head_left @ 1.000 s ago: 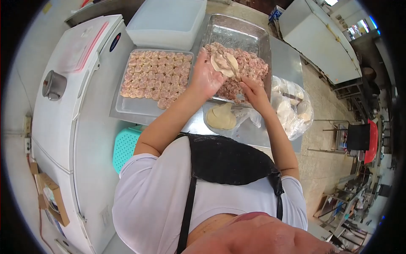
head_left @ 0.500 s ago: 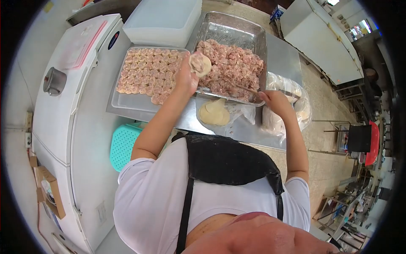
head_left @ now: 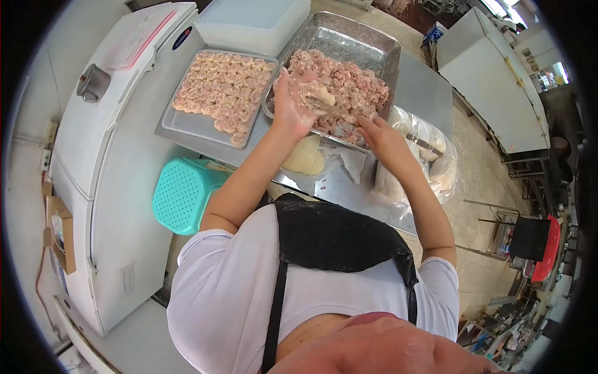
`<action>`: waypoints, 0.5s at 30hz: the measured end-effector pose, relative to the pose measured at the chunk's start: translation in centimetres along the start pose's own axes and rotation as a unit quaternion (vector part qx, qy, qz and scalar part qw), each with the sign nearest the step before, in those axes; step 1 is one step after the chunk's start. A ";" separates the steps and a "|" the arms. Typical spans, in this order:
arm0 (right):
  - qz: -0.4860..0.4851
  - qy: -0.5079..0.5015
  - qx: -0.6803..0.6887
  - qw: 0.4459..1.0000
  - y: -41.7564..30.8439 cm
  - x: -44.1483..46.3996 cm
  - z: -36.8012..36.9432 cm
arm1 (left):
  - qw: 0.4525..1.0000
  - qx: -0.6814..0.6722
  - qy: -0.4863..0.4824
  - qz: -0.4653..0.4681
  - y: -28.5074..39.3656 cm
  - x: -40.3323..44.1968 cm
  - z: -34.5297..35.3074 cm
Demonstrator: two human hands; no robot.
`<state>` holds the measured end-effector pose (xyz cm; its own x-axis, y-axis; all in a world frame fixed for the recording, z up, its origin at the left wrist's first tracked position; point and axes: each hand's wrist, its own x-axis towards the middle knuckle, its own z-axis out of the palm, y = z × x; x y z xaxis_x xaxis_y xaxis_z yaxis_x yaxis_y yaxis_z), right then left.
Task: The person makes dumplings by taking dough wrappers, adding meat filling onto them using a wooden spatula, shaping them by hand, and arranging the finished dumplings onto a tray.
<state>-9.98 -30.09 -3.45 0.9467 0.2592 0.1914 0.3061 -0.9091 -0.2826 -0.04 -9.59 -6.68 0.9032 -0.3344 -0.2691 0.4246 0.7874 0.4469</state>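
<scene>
My left hand (head_left: 293,111) is over the near left edge of the metal pan (head_left: 367,50), fingers curled around a thin round dough wrapper (head_left: 322,95). My right hand (head_left: 381,138) pinches a slim stick-like spatula at the pan's near right side; its far end reaches toward the wrapper, and its exact shape is hard to see. Pink minced meat (head_left: 349,81) is heaped in the pan. Left of it, a clear plastic tray (head_left: 187,123) carries rows of filled dumplings (head_left: 218,84). A stack of pale wrappers (head_left: 305,157) lies on the steel table just below my left wrist.
Stacked translucent containers (head_left: 249,28) stand behind the dumpling tray. A plastic bag of pale rounds (head_left: 430,149) sits right of the pan, beside my right forearm. Below the table's left edge is a turquoise stool (head_left: 187,196); a white refrigerator (head_left: 118,168) stands farther left.
My right hand has moved left with the spatula, toward the wrapper in my left hand. My left hand has shifted slightly right, over the pan. The whole view has turned a little.
</scene>
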 end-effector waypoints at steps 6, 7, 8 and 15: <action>0.011 -0.084 -0.034 0.996 4.2 2.1 -0.3 | 0.997 -0.023 0.019 0.075 3.6 0.5 -3.5; 0.024 -0.137 -0.099 0.985 4.3 2.7 1.2 | 0.997 0.002 0.019 0.080 4.3 0.1 -3.9; 0.035 -0.189 -0.164 0.967 4.3 2.8 2.6 | 0.996 0.002 0.021 0.081 4.5 -0.3 -3.8; 0.061 -0.149 0.153 0.975 6.5 -0.7 3.0 | 0.979 0.158 -0.055 0.115 5.2 -3.0 -4.4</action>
<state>-8.30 -35.22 -8.26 0.9510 0.2802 -0.1307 0.1614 -0.8106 -0.5629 -0.78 -2.23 -7.27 0.9710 -0.2349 -0.0447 0.1921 0.6550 0.7308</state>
